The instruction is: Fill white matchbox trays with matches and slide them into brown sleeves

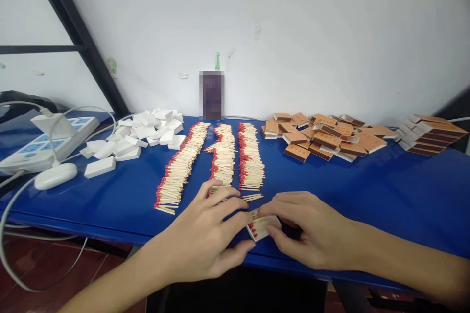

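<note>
Fingers (273, 231) of my right hand (306, 232) pinched a small white tray (262, 238) between thumb and fingertips, near the front edge of the bench (411, 195). My left hand (213, 234) had its fingers spread, index and thumb parted at the tray's left end; whether they pressed on it I couldn't tell. Too hard a squeeze could, I judged, have buckled the tray's walls, and a slight tilt could have spilled the matches (261, 228) inside over the bench edge. The tray lay between my two hands, the matches' red heads toward my left thumb, its other end partly covered by my right hand. Just beyond lay a few loose matches (253, 197), then the right row (251, 161) and the middle row (223, 161), whose near end my left hand partly hid; a careless knuckle might have scattered it. The left row (181, 168) lay apart from that. Farther back were small white boxes (147, 133) on the left and orange matchboxes (326, 139) on the right.
</note>
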`<state>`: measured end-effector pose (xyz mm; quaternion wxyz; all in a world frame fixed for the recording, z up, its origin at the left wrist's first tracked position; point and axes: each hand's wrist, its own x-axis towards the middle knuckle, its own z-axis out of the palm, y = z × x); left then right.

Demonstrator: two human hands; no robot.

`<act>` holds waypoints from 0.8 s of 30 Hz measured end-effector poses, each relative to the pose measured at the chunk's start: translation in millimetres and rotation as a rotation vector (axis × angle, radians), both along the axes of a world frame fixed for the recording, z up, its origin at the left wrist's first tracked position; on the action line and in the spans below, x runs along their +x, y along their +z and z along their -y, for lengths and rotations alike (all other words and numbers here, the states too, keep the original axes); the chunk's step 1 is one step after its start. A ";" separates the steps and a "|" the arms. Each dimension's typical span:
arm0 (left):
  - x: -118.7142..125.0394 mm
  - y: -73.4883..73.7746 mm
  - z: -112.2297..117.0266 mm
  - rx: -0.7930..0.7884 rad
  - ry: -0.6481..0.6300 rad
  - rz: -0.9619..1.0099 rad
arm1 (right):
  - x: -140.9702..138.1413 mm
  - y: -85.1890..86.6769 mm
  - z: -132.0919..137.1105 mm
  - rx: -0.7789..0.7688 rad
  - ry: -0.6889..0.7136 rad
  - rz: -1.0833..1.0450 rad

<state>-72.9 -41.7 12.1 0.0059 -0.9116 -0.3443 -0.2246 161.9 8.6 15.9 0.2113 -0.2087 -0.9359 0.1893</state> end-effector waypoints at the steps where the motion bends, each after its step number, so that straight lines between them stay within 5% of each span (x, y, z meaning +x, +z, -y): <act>1: 0.2 0.0 0.1 -0.002 0.002 0.006 | -0.4 0.3 0.1 -0.003 0.000 0.002; 9: 0.7 -1.9 -0.5 0.014 0.007 0.023 | -2.2 0.1 1.2 -0.030 0.006 -0.002; 24: 1.3 -0.8 -1.2 -0.014 -0.020 0.029 | -0.2 -3.4 -5.2 0.162 0.027 -0.074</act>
